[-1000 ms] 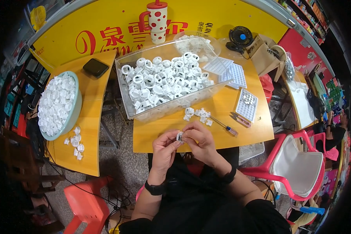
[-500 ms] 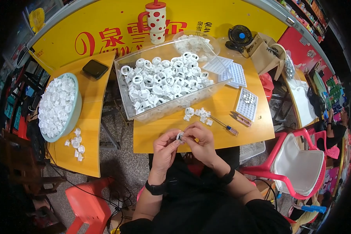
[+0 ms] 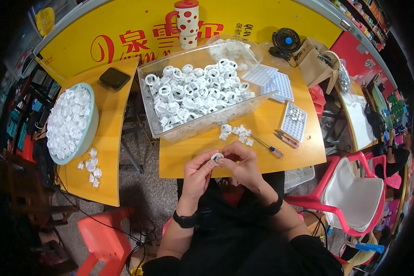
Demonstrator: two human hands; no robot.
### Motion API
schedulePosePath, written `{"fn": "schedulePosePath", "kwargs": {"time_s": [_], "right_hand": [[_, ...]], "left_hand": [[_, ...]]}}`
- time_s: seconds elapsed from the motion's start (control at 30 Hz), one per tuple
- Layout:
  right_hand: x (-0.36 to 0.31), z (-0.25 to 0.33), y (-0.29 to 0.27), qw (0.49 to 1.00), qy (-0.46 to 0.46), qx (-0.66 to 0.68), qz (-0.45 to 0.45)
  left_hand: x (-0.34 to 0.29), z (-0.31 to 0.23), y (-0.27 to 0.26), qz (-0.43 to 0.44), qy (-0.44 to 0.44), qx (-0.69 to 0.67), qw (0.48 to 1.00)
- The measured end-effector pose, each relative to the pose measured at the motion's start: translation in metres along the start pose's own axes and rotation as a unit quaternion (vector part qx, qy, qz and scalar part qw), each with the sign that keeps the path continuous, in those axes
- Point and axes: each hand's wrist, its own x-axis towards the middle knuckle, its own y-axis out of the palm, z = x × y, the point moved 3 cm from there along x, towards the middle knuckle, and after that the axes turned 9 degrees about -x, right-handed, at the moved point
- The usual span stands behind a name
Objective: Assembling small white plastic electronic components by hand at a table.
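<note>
Between my two hands, just over the table's front edge, is a small round white plastic part (image 3: 217, 157) with a dark spot in its face. My left hand (image 3: 198, 172) pinches it from the left side. My right hand (image 3: 244, 168) closes on its right side, with fingertips against it. Beyond my hands stands a clear plastic bin (image 3: 207, 116) heaped with similar white parts (image 3: 195, 89). A few small white pieces (image 3: 240, 132) lie on the table before it. Right of them are a screwdriver (image 3: 267, 146) and a pair of pliers (image 3: 287, 139).
White trays (image 3: 293, 120) lie at the right of the table (image 3: 179, 161), one holding small round pieces. A spotted tumbler (image 3: 187, 27), a fan (image 3: 285, 40) and a bag (image 3: 313, 62) stand behind. On the left table sit a full basin (image 3: 94, 119) and a phone-like black device (image 3: 114, 78).
The round part has turned so its face with the dark spot shows more. My right hand has shifted slightly to the right; the whole view has moved a little.
</note>
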Motion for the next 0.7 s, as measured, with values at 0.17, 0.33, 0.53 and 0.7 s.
{"fn": "schedulePosePath", "kwargs": {"time_s": [0.17,0.33,0.53,0.7], "right_hand": [[-0.002,0.004,0.002,1.000,0.013,0.016,-0.014],[-0.006,0.015,0.009,0.995,-0.042,-0.045,-0.079],[-0.005,0.003,0.013,0.990,-0.061,-0.090,-0.088],[-0.005,0.014,0.010,0.997,-0.045,-0.041,-0.044]], "left_hand": [[0.001,0.001,0.000,-0.006,0.008,-0.001,1.000],[-0.001,0.002,0.000,-0.041,0.013,0.014,0.999],[0.002,0.003,-0.005,-0.018,0.067,0.173,0.982],[0.000,0.004,-0.002,-0.048,0.040,0.019,0.998]]}}
